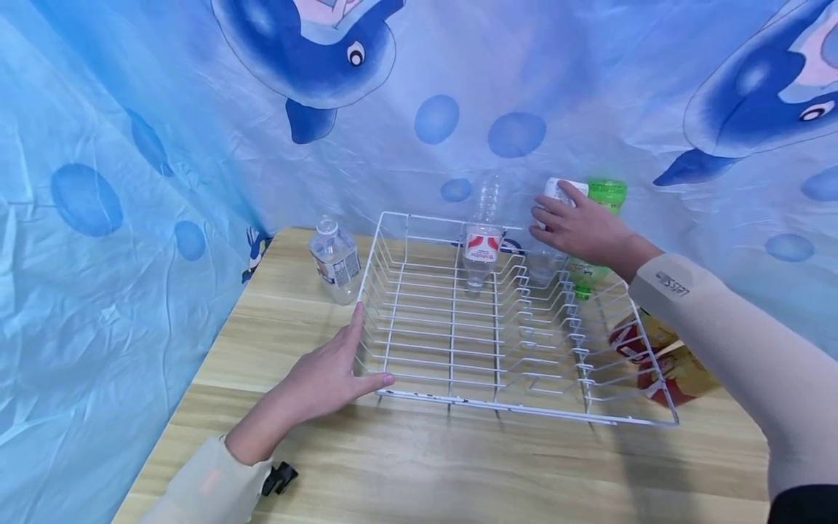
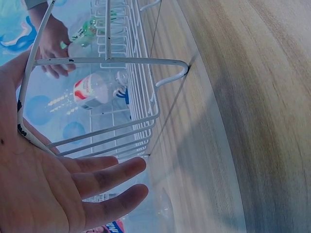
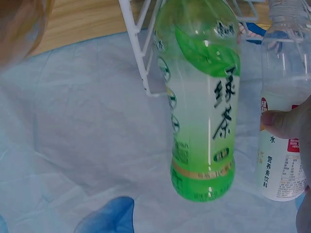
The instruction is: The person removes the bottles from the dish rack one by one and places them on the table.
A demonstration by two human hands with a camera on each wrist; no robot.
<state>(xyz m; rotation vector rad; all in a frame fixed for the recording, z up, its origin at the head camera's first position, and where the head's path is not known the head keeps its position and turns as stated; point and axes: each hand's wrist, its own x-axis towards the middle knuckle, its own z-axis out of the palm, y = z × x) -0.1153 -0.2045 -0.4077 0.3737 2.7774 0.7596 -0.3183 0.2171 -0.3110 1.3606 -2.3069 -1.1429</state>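
A white wire dish rack [image 1: 452, 399] stands on the wooden table. Against its front left corner rests my left hand [image 1: 321, 378], fingers stretched along the outside and thumb over the front rim. My right hand [image 1: 576, 222] grips a clear bottle with a white label [image 3: 283, 160] at the rack's back right, neck down among the wires. Its thumb presses the label in the right wrist view. Right beside it, a green tea bottle [image 3: 204, 111] also stands upside down. Farther left in the rack, a clear bottle with a red-and-white label [image 1: 482, 244] leans neck down.
Outside the rack's left side, an uncapped clear bottle [image 1: 335, 262] stands upright. Red and yellow packages [image 1: 681, 371] sit beyond the right side. A blue dolphin-print cloth [image 1: 406, 167] hangs behind the table. A small black object [image 1: 280, 478] lies by the left sleeve.
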